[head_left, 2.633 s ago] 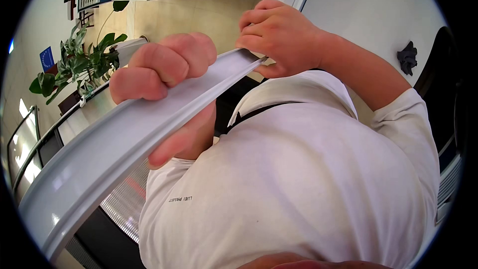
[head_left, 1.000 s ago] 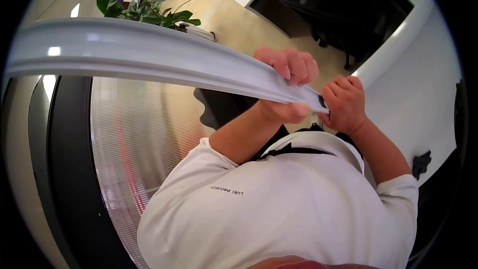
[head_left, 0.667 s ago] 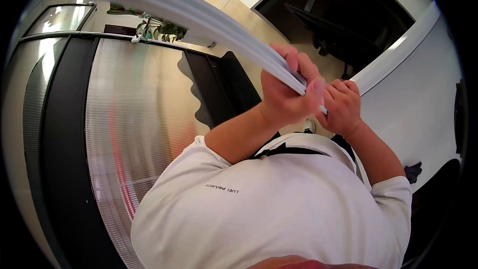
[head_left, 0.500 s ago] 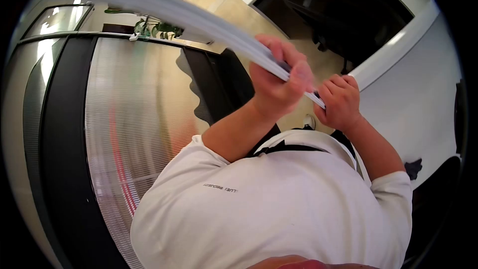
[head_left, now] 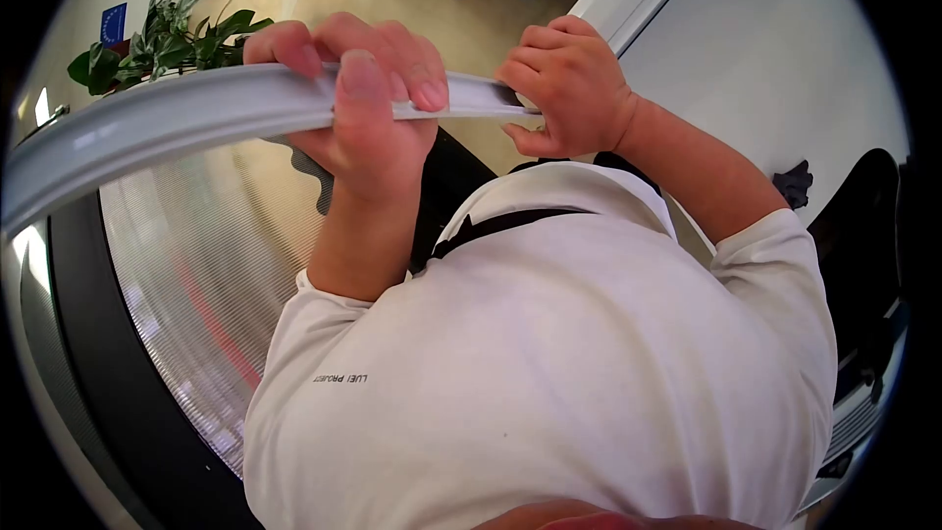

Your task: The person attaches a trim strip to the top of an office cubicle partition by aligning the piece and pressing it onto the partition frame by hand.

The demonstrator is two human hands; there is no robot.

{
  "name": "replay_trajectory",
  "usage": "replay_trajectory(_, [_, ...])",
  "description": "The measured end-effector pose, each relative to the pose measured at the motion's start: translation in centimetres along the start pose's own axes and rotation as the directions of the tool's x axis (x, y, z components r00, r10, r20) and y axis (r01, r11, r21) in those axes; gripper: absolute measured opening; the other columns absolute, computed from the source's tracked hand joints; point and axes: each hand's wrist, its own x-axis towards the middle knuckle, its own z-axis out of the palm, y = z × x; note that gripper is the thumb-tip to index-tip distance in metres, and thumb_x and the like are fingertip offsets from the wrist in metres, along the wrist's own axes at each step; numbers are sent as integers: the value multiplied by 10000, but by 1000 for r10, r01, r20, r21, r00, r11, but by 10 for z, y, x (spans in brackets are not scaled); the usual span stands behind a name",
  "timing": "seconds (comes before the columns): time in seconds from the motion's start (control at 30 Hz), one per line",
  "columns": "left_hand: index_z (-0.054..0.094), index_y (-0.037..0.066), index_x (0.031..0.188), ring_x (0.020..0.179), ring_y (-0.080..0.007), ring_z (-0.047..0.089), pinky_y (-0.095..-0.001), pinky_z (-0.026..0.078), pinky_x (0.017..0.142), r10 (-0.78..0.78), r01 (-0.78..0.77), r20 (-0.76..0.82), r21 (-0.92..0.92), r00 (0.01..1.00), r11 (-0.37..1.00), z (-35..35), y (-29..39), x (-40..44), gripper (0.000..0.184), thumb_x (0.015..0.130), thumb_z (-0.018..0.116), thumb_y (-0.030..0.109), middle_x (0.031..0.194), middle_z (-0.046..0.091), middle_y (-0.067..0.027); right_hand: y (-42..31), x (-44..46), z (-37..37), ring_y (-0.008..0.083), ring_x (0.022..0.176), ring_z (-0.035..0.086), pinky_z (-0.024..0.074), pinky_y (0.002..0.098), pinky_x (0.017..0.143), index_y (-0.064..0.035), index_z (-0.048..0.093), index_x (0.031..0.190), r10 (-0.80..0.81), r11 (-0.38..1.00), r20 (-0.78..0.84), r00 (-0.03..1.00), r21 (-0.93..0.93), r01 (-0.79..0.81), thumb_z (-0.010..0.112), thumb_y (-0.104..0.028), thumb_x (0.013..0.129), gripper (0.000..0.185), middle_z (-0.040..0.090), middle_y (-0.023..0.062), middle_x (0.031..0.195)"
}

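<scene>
A long glossy white plastic strip (head_left: 196, 103) with a ridged, channel-like profile stretches across the upper view, from the left edge to my hands. My left hand (head_left: 368, 108) is closed around it, thumb on the near side and fingers over the top. At the strip's right end, my right hand (head_left: 574, 83) grips it, and part of that end is hidden by the fingers. A short dark patch shows on the strip just beside the right fingers. Both hands are in front of my white T-shirt (head_left: 549, 353).
A ribbed translucent panel (head_left: 206, 265) in a black frame (head_left: 128, 314) stands on the left. Leafy plants (head_left: 167, 39) are beyond the strip. On the right are a white surface (head_left: 746, 49), a crumpled dark item (head_left: 793, 184) and a black chair (head_left: 868, 236).
The strip has swung from a diagonal to nearly level in view. Both hands have shifted left and upward, and the left is now farther along the strip from the right.
</scene>
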Motion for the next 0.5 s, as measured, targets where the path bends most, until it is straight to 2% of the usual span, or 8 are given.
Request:
replay_trajectory(0.1, [546,190,1182,528,-153,498,-306,484,493,-39,40,-80,16,996,999,3,0,2,119,1074,511,153,746,522,-18,1,-3,-2,220,885,625,475,378,854,-124,678,916,11,1000,26,1000,-6,-11,798,-363,645,381,656,14,862])
replay_trajectory(0.23, [575,196,1210,532,-154,505,-310,488,500,-38,39,-75,17,996,999,5,0,2,148,1081,510,164,747,525,-17,1,-5,-3,218,898,631,482,380,873,-127,684,936,23,1000,45,999,5,-23,810,-368,634,407,662,8,870])
replay_trajectory(0.33, [537,177,1208,539,-152,520,-313,490,510,-18,18,-14,-5,1000,1000,7,1,-2,132,1076,538,181,750,529,-21,2,-6,-2,214,909,640,487,376,870,-128,685,936,14,1000,34,999,2,-14,798,-344,624,396,676,5,887])
replay_trajectory(0.4, [472,158,1214,544,-150,535,-312,486,511,39,-38,151,-12,988,999,10,3,-2,204,1055,592,200,755,533,-28,3,-5,0,212,909,645,490,375,866,-131,685,937,11,1000,19,1000,8,-11,789,-333,617,392,685,4,898])
replay_trajectory(0.43, [410,148,1217,558,-156,565,-306,485,510,40,-42,167,10,985,999,11,5,-5,309,1023,646,190,763,544,-38,4,-6,1,211,910,650,493,374,862,-133,685,937,8,1000,4,1000,15,-8,780,-322,611,389,693,3,908])
replay_trajectory(0.47, [410,148,1217,558,-156,565,-306,485,510,39,-41,164,12,986,999,10,5,-5,309,1023,646,190,763,544,-38,5,-7,2,211,910,650,493,374,862,-133,685,937,7,1000,6,1000,17,-7,780,-322,611,389,693,3,908])
replay_trajectory(0.5, [403,146,1215,565,-163,578,-305,490,512,42,-45,229,10,972,999,7,7,-5,324,1016,655,180,769,551,-42,7,-7,2,210,906,654,496,373,858,-135,685,937,-2,1000,-14,1000,28,2,775,-314,604,388,699,3,915])
